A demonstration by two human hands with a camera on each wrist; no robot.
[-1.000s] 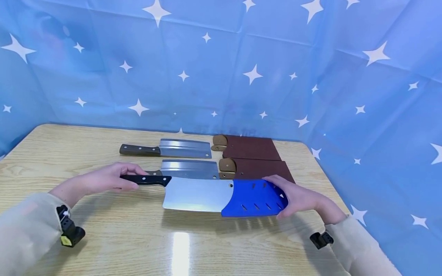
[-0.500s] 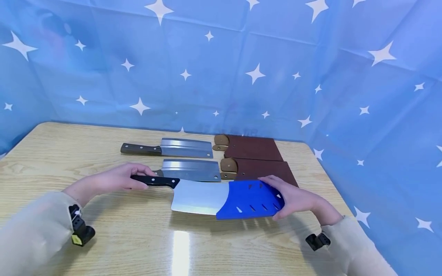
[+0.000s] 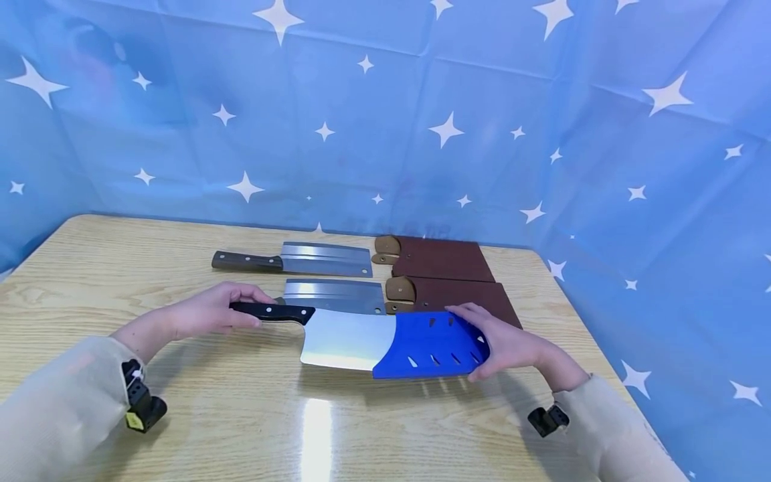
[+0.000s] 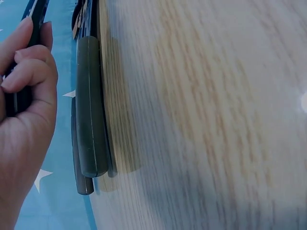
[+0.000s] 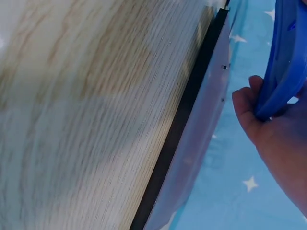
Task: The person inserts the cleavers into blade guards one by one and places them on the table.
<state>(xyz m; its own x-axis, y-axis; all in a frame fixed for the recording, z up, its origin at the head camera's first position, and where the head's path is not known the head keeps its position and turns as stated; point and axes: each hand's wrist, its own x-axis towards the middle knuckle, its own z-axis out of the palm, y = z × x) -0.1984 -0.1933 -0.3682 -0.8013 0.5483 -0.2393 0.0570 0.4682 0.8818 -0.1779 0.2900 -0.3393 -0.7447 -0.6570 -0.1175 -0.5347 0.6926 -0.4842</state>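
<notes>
My left hand grips the black riveted handle of a cleaver, its fingers curled round it in the left wrist view. The cleaver's bright blade points right, and its far part is inside a blue slotted blade sheath. My right hand holds the sheath's right end, thumb at the lower edge and fingers at the upper edge. In the right wrist view the fingers wrap the edge of the blue sheath. Cleaver and sheath are held above the table, their shadow below.
Behind lie two more cleavers, a far one and a nearer one partly covered by the held cleaver. To their right are two brown leather sheaths, a far one and a nearer one. A starry blue curtain borders the wooden table.
The blue sheath has moved left with my right hand, and the cleaver has moved right with my left hand. Less of the blade shows outside the sheath.
</notes>
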